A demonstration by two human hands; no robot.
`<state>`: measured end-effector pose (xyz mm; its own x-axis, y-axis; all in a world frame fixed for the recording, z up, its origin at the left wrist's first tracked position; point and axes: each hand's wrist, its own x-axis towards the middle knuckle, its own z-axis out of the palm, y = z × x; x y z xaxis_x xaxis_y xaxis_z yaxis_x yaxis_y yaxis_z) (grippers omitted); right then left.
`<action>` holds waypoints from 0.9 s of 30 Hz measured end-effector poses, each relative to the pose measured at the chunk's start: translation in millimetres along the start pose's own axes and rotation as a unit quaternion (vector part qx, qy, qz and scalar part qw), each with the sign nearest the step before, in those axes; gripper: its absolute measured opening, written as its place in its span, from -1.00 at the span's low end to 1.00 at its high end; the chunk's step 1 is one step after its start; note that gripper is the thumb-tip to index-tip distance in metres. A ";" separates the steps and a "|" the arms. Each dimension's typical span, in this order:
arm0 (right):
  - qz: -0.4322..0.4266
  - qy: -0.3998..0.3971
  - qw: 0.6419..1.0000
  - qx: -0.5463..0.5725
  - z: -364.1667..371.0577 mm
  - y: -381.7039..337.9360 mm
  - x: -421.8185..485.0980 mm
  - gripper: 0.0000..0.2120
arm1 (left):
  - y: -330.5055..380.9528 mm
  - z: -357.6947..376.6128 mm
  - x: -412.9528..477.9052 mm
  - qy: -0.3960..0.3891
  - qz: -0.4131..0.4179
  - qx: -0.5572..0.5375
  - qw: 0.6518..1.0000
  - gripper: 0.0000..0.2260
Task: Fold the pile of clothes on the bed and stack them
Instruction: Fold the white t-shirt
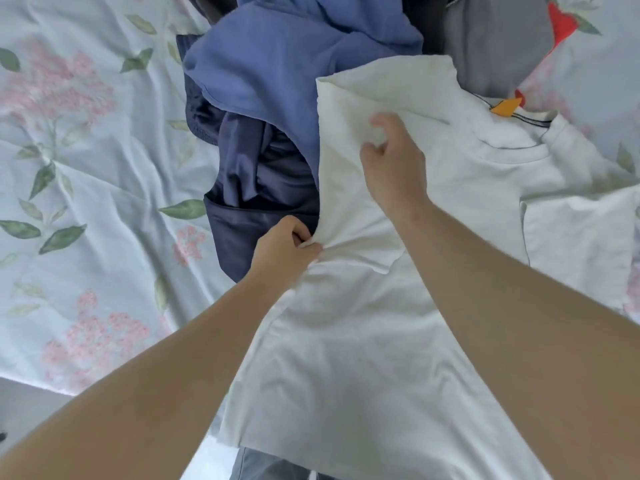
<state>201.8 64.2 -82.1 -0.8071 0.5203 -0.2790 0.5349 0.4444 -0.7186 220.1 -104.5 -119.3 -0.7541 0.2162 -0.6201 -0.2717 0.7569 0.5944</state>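
- The white T-shirt lies flat on the bed, its long axis running from the hem at 6 o'clock to the collar at 1 o'clock.
- The left hand pinches the shirt's left side edge. The right hand, farther up that edge, grips the turned-in sleeve fold.
- With both hands on one edge, the fold likely travels toward 3 o'clock.
- The unfolded pile sits at 11 o'clock, touching the shirt.

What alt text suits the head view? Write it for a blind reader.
A person holds a white T-shirt spread on a floral sheet: the left hand pinches its side edge, the right hand grips fabric near the sleeve. A pile of blue, navy and grey clothes lies behind.
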 end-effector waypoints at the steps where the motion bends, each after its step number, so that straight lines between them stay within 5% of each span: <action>1: -0.014 -0.015 1.000 0.007 5.1 -9.1 12.6 -0.56 | 1.3 -1.5 -1.1 -0.021 -0.020 -0.028 0.999 -0.80; 3: -0.035 -0.054 0.998 -0.011 15.7 -24.3 34.4 -0.57 | 3.6 -4.1 0.7 -0.069 -0.027 -0.004 0.997 -0.77; 6: -0.077 -0.058 0.993 -0.069 27.0 -39.9 57.3 -0.91 | 5.3 -10.7 7.6 -0.087 0.011 0.058 0.995 -0.85; 8: -0.061 -0.005 0.998 -0.010 24.6 -46.4 67.6 -0.81 | 1.0 -13.4 6.8 -0.075 0.024 0.047 0.996 -0.80; 12: -0.038 0.067 0.996 0.051 12.4 -44.2 76.3 -0.91 | -15.3 -12.9 -6.8 -0.036 0.007 -0.036 0.999 -0.82; 17: 0.040 0.065 0.997 -0.018 28.2 -31.5 28.3 -0.76 | -34.2 -13.2 -17.2 -0.085 -0.043 -0.017 0.995 -0.72; 21: 0.104 -0.033 0.988 -0.111 59.7 -15.7 -17.0 -0.50 | -43.3 -13.5 -27.1 -0.072 -0.052 0.019 0.996 -0.70; 27: 0.080 -0.039 0.994 -0.068 54.7 -8.8 -14.8 -0.81 | -52.1 -14.4 -38.6 -0.074 -0.032 0.069 0.994 -0.80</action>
<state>195.4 12.7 -106.5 -0.7238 0.5357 -0.4350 0.6819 0.4586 -0.5699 254.7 -161.2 -119.0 -0.6394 0.2462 -0.7284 -0.2232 0.8471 0.4822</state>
